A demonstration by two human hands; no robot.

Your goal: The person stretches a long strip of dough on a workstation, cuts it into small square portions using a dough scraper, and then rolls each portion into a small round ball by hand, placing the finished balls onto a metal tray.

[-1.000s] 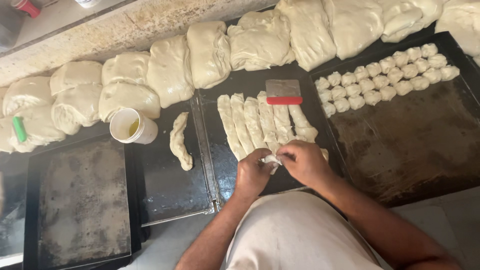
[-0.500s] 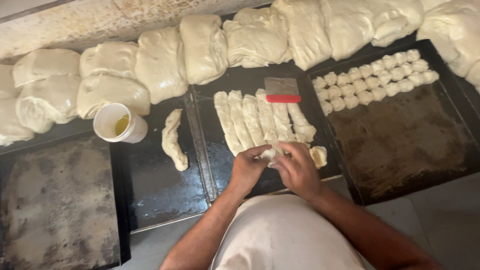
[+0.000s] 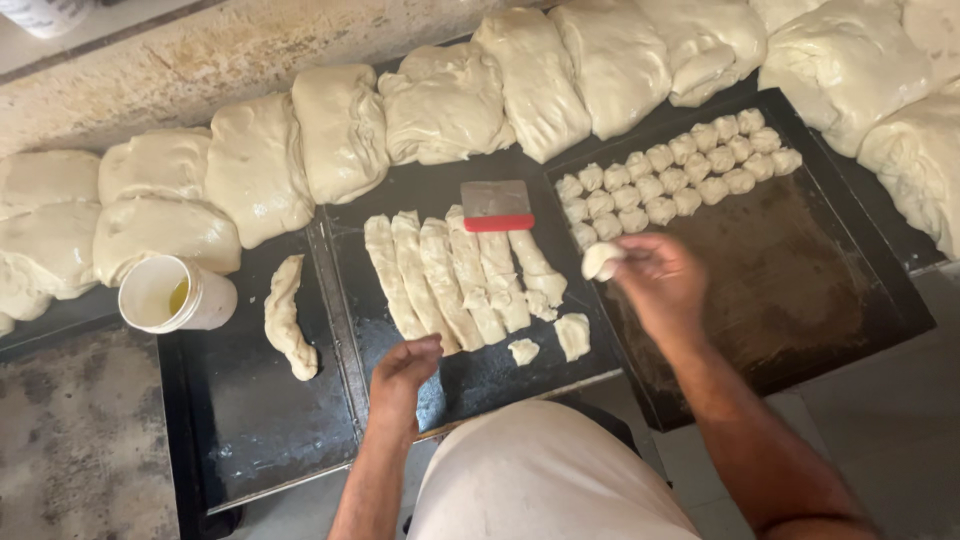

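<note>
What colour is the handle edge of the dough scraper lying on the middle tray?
Red, along the lower edge of the scraper; its blade looks grey. Head view.

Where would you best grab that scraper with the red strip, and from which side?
Probably by the red handle, the thick edge nearest the person, coming from the near side with the right hand. The scraper lies flat on the dark tray, its thin grey blade pointing away, so the raised red bar offers the easiest pinch, though dough strips crowd it.
</note>
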